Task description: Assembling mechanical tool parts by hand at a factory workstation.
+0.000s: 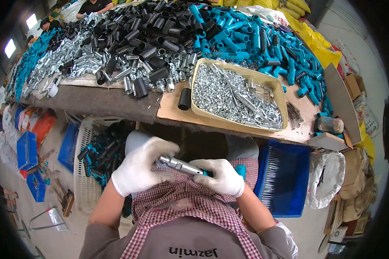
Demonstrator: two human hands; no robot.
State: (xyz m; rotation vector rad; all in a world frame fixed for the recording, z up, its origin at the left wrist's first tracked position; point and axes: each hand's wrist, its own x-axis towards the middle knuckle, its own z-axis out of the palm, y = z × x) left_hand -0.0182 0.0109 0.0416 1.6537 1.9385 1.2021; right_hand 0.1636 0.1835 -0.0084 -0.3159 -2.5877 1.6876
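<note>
Both hands wear white gloves and meet above my lap. My right hand (pixel 220 175) is closed round the teal handle of a tool with a silver metal tube (pixel 181 165); the handle's teal end shows beyond the palm. The tube points left, toward my left hand (pixel 145 167). That hand is open, its slightly blurred fingers arched above the tube's tip and its thumb apart below. Whether it touches the tip is hard to see. Beneath the hands lies a red-and-white checked apron (pixel 160 203).
Ahead, a bench carries heaps of black sleeves (pixel 138 34), silver metal parts (pixel 80 64) and teal handles (pixel 233 36). A cream tray (pixel 196 101) of small metal pieces sits near its edge. Beside me stand a white basket (pixel 84 172) and a blue bin (pixel 296 181). People work at the far left.
</note>
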